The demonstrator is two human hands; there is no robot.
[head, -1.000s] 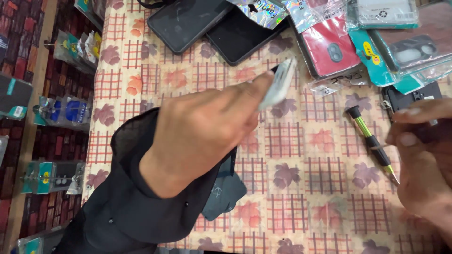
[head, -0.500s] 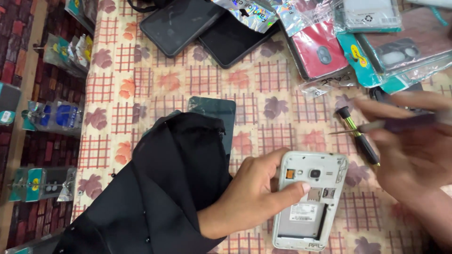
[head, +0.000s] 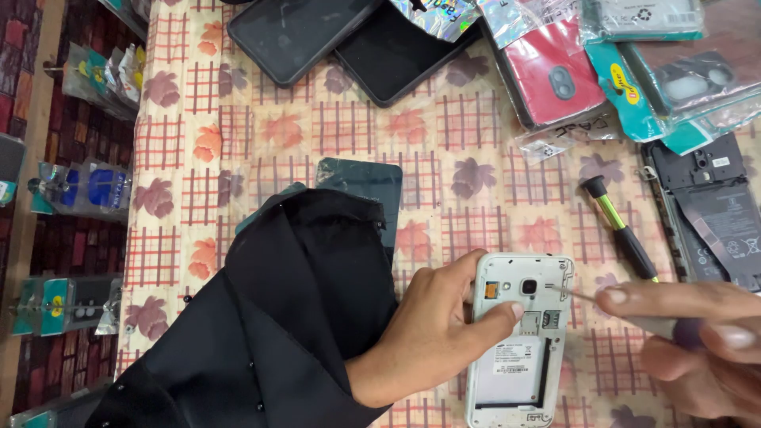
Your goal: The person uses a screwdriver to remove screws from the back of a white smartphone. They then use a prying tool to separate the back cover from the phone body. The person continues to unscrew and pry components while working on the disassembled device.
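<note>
Head view showed the left hand (head: pixel 432 333) pinching the white phone (head: pixel 519 341), back cover off, thumb beside its camera; it looked light, rigid, fragile inside, best held by its edges. Right hand (head: pixel 690 349) clenched a thin tool (head: pixel 590 299), tip touching the phone, over a patterned tablecloth (head: pixel 476 143)

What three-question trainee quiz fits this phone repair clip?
1. True or false: the white phone lies with its back cover off.
2. Which hand steadies it: A left hand, B right hand?
3. What lies unused beside the phone?

Key: 1 true. 2 A; the right holds a thin tool whose tip is at the phone's top edge. 3 a green and black screwdriver on the patterned tablecloth.
</note>
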